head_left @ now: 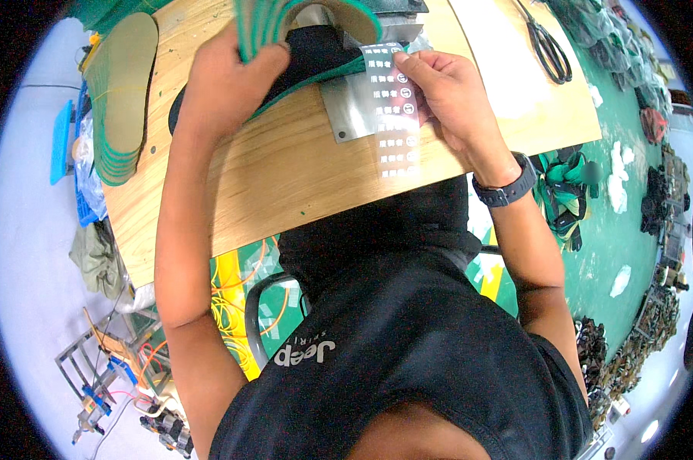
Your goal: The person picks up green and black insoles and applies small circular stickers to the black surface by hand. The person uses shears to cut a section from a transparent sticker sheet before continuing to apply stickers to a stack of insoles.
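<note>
My left hand [235, 84] is closed at the top of the table, its thumb against a fanned bunch of green-edged insoles [264, 23] that are blurred by motion. Between thumb and fingers my right hand [450, 92] pinches a clear label strip [392, 115] with rows of white print. The strip hangs over a thin metal plate [346, 115] and the bare wood. Dark insoles with green edges [316, 73] lie between my hands, partly covered by the left one. Beyond the right hand stands a metal machine part [400, 27], cut off by the frame's top.
A stack of beige insoles with green edges [124, 84] lies on the left of the wooden table [285, 192]. Black-handled scissors [547, 50] rest at the far right. Green and black scraps [565, 192] lie on the green floor. Yellow hoses [228, 318] run below the table.
</note>
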`<action>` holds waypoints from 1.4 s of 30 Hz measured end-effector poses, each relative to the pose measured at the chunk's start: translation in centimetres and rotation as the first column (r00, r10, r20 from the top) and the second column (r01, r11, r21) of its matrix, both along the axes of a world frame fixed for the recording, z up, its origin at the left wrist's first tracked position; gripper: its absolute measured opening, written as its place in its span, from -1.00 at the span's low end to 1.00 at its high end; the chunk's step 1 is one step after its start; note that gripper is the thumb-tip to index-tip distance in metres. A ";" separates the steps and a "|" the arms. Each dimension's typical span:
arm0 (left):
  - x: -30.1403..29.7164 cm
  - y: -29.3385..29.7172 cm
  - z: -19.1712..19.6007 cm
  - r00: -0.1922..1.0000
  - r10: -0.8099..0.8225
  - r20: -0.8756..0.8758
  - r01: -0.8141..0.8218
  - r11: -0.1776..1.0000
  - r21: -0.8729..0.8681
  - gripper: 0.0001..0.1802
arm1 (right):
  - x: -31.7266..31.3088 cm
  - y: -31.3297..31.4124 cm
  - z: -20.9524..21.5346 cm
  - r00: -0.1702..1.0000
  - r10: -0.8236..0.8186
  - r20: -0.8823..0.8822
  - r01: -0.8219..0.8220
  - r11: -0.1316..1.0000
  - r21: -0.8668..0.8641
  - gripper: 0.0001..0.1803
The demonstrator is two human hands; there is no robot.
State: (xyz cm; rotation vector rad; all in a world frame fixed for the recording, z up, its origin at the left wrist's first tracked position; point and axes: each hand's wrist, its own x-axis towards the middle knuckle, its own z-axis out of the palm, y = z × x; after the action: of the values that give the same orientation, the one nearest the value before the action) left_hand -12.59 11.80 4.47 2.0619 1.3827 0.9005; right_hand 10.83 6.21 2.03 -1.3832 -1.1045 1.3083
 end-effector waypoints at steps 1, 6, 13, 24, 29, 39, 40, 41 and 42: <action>0.2 0.0 -0.1 0.995 -0.038 -0.089 0.042 0.998 0.041 -0.65 | 0.0 0.0 0.0 1.000 -0.013 0.020 0.013 1.000 -0.001 -0.66; 1.7 -0.6 0.3 0.959 -0.107 -0.264 0.138 0.985 0.105 -0.45 | 0.3 -0.5 0.2 0.999 -0.024 -0.033 0.025 1.000 0.016 -0.67; 1.3 -0.2 0.1 0.937 -0.047 -0.345 0.094 0.988 0.120 -0.55 | 1.0 -0.4 -0.5 0.998 0.059 0.026 -0.061 0.992 0.108 -0.70; -2.0 1.6 -0.4 0.952 -0.061 0.299 0.069 0.998 -0.014 -0.74 | 1.8 0.7 -0.5 0.979 0.004 -0.203 -0.009 1.000 -0.025 -0.81; -2.3 2.0 -1.0 0.936 -0.088 0.342 0.085 0.996 0.022 -0.71 | 1.1 0.4 -0.4 0.995 0.044 -0.087 -0.050 0.997 -0.064 -0.78; -2.8 2.6 -1.9 0.945 0.008 0.327 0.012 0.998 -0.058 -0.78 | 0.7 0.7 -0.1 1.000 0.024 -0.009 -0.025 0.996 -0.082 -0.74; -2.9 2.5 -2.0 0.950 0.014 0.313 0.004 0.998 -0.058 -0.78 | 0.5 0.6 0.0 1.000 0.017 -0.014 -0.018 0.995 -0.095 -0.74; -2.9 2.3 -1.9 0.954 0.021 0.299 -0.004 0.998 -0.057 -0.78 | 0.6 0.6 0.1 0.999 0.036 -0.005 -0.037 0.994 -0.105 -0.75; -2.9 2.0 -1.7 0.959 0.025 0.283 -0.010 0.998 -0.055 -0.78 | 0.7 0.5 0.2 0.999 0.054 0.002 -0.054 0.992 -0.113 -0.76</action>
State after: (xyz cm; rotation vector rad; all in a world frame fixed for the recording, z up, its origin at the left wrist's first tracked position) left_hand -15.52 13.81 2.81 1.8003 1.2571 1.1068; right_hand 11.49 6.67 2.25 -1.4488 -1.0926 1.4259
